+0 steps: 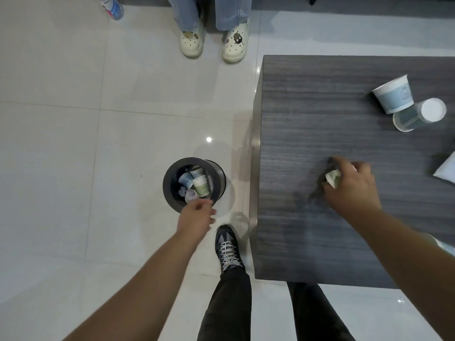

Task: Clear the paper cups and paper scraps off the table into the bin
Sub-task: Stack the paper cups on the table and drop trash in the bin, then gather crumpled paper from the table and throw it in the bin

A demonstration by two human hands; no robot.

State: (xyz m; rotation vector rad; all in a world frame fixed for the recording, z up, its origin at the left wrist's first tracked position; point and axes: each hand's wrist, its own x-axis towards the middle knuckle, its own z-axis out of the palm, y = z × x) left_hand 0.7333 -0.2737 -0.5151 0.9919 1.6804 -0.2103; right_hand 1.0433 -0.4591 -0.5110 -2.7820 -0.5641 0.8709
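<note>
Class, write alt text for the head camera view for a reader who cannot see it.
A person's right hand grips a crumpled paper cup on a dark table, while the left hand hovers empty over a black bin of cups on the floor. Two paper cups remain on the table.

I see even, bright overhead light; a small hot glare spot sits on the glossy floor tiles (73, 148) just beyond the bin (172, 193), with a fainter one near the table (320, 114) at its far left corner. Shadows are soft and short. My right hand (349, 185) is smeared by motion blur. Wide-angle bending curves lines toward the frame edges
</note>
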